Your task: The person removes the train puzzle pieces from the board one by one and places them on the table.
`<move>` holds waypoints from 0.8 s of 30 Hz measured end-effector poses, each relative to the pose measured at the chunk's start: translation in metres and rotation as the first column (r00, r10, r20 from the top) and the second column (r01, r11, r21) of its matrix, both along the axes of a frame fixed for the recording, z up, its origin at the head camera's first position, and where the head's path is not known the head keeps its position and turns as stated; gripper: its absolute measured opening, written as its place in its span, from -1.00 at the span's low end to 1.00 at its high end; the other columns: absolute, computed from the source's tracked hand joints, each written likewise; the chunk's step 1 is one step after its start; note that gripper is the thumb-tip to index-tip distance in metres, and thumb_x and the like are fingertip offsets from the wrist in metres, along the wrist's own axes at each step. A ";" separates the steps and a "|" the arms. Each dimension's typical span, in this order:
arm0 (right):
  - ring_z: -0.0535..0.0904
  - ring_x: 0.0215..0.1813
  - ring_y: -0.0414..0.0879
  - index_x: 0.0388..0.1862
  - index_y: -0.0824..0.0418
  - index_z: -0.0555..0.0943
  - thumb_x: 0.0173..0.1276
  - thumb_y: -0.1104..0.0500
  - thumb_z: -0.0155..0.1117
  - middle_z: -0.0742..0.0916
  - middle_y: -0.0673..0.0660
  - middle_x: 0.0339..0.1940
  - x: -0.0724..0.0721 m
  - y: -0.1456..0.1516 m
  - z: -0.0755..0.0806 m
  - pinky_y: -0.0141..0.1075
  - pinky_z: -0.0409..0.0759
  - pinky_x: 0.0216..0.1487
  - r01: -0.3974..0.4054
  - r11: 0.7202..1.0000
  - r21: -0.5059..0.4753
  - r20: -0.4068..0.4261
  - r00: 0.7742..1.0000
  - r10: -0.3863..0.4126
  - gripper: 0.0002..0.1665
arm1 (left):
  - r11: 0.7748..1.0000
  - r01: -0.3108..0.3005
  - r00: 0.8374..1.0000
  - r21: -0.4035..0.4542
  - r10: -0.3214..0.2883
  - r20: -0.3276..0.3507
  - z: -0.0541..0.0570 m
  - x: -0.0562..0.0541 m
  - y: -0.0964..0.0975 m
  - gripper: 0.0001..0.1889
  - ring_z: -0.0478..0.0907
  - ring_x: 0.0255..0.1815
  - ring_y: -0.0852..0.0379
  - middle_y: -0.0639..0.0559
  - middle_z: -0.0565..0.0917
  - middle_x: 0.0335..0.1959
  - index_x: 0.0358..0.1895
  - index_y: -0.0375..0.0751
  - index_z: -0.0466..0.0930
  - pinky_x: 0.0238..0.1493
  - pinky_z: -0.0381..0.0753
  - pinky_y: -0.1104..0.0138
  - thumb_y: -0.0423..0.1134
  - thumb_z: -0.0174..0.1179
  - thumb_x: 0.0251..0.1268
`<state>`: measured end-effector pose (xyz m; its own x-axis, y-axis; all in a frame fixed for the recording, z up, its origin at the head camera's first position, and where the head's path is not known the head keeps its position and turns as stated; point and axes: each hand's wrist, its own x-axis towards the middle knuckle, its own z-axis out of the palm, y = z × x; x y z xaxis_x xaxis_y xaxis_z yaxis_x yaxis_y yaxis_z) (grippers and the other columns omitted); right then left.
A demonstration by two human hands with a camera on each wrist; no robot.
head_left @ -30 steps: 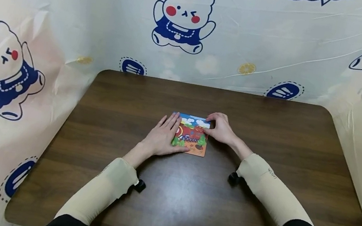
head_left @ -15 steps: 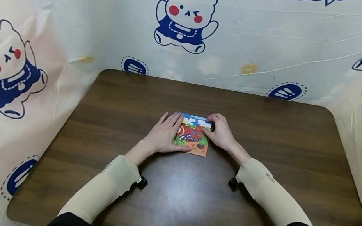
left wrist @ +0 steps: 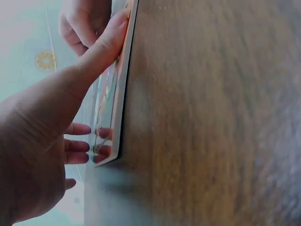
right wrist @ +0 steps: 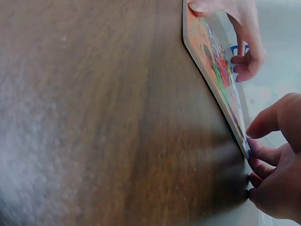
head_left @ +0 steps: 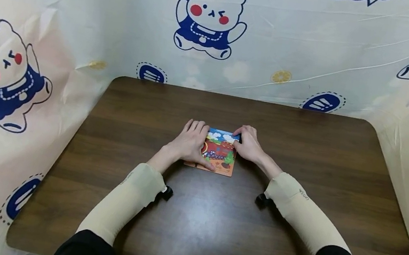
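A thin square picture board [head_left: 220,153] with rounded corners lies flat on the brown table. Its printed scene shows a red train, clouds, blue sky and orange ground. My left hand [head_left: 189,143] arches over the board's left part and hides it. In the left wrist view the thumb [left wrist: 110,40] rests on the board along its near side, while the other fingertips hover just above its surface. At the far right corner my right hand [head_left: 249,146] pinches the board, thumb on top and fingers at the edge, as the right wrist view also shows [right wrist: 277,146].
The wooden table [head_left: 197,224] has rounded far corners and extends around the board on all sides. A pale curtain [head_left: 137,19] printed with bears hangs behind and beside it. Each wrist carries a small black camera [head_left: 263,201].
My left hand has lifted from lying flat into an arch, its fingers drawn up, and shifted slightly away from me, exposing the board's near left edge. My right hand stays at the corner.
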<state>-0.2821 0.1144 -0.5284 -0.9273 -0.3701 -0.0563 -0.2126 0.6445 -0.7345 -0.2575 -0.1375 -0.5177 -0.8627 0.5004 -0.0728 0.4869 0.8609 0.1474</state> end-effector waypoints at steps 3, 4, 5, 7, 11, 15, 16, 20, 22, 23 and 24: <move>0.03 0.79 0.40 0.20 0.52 0.63 0.54 0.36 0.14 0.45 0.54 0.58 0.003 0.000 0.008 0.29 0.03 0.82 0.005 1.000 -0.017 0.043 0.999 -0.004 -0.65 | 1.000 0.002 1.000 0.025 -0.003 0.006 -0.002 -0.001 -0.001 0.55 0.26 0.59 -0.24 -0.25 0.37 0.50 0.62 -0.33 0.21 0.84 -0.04 -0.26 0.73 0.55 -0.34; 0.03 0.79 0.40 0.19 0.52 0.64 0.54 0.37 0.13 0.44 0.54 0.58 0.003 0.000 0.008 0.28 0.02 0.82 0.007 1.000 -0.022 0.051 0.999 -0.006 -0.65 | 0.999 0.002 1.000 0.034 -0.002 0.012 -0.003 -0.001 -0.001 0.55 0.25 0.60 -0.24 -0.25 0.36 0.51 0.62 -0.34 0.20 0.84 -0.06 -0.26 0.72 0.55 -0.35; 0.03 0.80 0.40 0.19 0.51 0.65 0.53 0.38 0.12 0.44 0.53 0.58 0.003 0.001 0.008 0.27 0.01 0.82 0.009 1.000 -0.023 0.056 0.998 -0.008 -0.65 | 0.999 0.001 1.000 0.043 -0.002 0.017 -0.004 -0.001 -0.001 0.56 0.24 0.62 -0.24 -0.25 0.34 0.52 0.63 -0.34 0.19 0.84 -0.08 -0.27 0.72 0.56 -0.35; 0.03 0.80 0.39 0.17 0.50 0.66 0.53 0.39 0.12 0.45 0.53 0.58 0.003 0.001 0.008 0.27 0.00 0.83 0.015 1.000 -0.028 0.062 0.998 -0.013 -0.65 | 0.998 0.000 1.000 0.056 -0.001 0.021 -0.006 -0.001 -0.002 0.56 0.21 0.64 -0.24 -0.26 0.32 0.54 0.63 -0.34 0.18 0.85 -0.11 -0.27 0.71 0.57 -0.35; 0.05 0.80 0.37 0.12 0.50 0.68 0.52 0.39 0.12 0.52 0.51 0.53 0.003 0.001 0.008 0.27 -0.01 0.83 0.032 0.998 -0.056 0.068 0.997 -0.029 -0.68 | 0.997 0.002 1.000 0.073 -0.003 0.005 -0.011 0.000 -0.002 0.56 0.20 0.65 -0.23 -0.26 0.31 0.55 0.61 -0.34 0.19 0.85 -0.10 -0.27 0.72 0.57 -0.38; 0.16 0.74 0.34 0.04 0.47 0.72 0.54 0.35 0.12 0.62 0.46 0.40 0.007 0.000 0.006 0.30 0.08 0.79 0.063 0.994 -0.093 0.050 0.997 -0.058 -0.71 | 0.996 0.007 1.000 0.090 -0.005 -0.019 -0.014 0.001 -0.002 0.54 0.24 0.62 -0.23 -0.26 0.34 0.52 0.59 -0.34 0.23 0.84 -0.03 -0.25 0.72 0.57 -0.37; 0.20 0.71 0.34 0.04 0.46 0.72 0.56 0.34 0.12 0.63 0.45 0.38 0.008 0.000 0.006 0.30 0.12 0.77 0.071 0.993 -0.095 0.034 0.997 -0.068 -0.71 | 0.996 0.007 1.000 0.094 -0.005 -0.020 -0.014 0.001 -0.002 0.54 0.24 0.61 -0.23 -0.26 0.35 0.52 0.60 -0.33 0.23 0.84 -0.02 -0.25 0.71 0.58 -0.37; 0.33 0.61 0.34 0.14 0.45 0.74 0.59 0.34 0.09 0.63 0.42 0.39 0.014 0.003 0.005 0.29 0.29 0.69 0.097 0.992 -0.080 -0.045 0.994 -0.100 -0.65 | 0.995 0.017 1.000 0.103 -0.014 -0.023 -0.013 0.002 -0.003 0.57 0.25 0.60 -0.25 -0.27 0.34 0.54 0.65 -0.33 0.21 0.83 0.01 -0.24 0.71 0.58 -0.37; 0.34 0.61 0.35 0.20 0.47 0.73 0.61 0.35 0.10 0.62 0.41 0.42 0.016 0.004 0.006 0.27 0.30 0.69 0.092 0.993 -0.074 -0.064 0.993 -0.096 -0.63 | 0.995 0.028 0.999 0.100 -0.025 -0.029 -0.012 0.000 -0.003 0.58 0.26 0.59 -0.26 -0.29 0.35 0.53 0.64 -0.35 0.22 0.83 0.00 -0.26 0.72 0.57 -0.38; 0.33 0.62 0.34 0.22 0.47 0.73 0.61 0.35 0.10 0.62 0.41 0.44 0.016 0.004 0.005 0.26 0.30 0.69 0.086 0.994 -0.073 -0.064 0.994 -0.091 -0.62 | 0.994 0.033 0.999 0.108 -0.030 -0.027 -0.012 -0.001 -0.002 0.57 0.27 0.58 -0.28 -0.31 0.36 0.51 0.62 -0.36 0.24 0.82 0.01 -0.29 0.71 0.58 -0.40; 0.31 0.64 0.33 0.24 0.47 0.72 0.61 0.34 0.11 0.61 0.40 0.46 0.016 0.004 0.005 0.25 0.28 0.70 0.080 0.994 -0.073 -0.057 0.995 -0.084 -0.61 | 0.994 0.038 0.999 0.104 -0.035 -0.027 -0.011 -0.002 -0.002 0.57 0.27 0.57 -0.28 -0.32 0.38 0.49 0.60 -0.37 0.26 0.81 0.00 -0.30 0.72 0.58 -0.41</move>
<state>-0.2663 0.1186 -0.5232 -0.9555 -0.2941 0.0234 -0.2061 0.6088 -0.7661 -0.2591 -0.1395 -0.5284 -0.8447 0.5353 0.0026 0.5223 0.8230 0.2232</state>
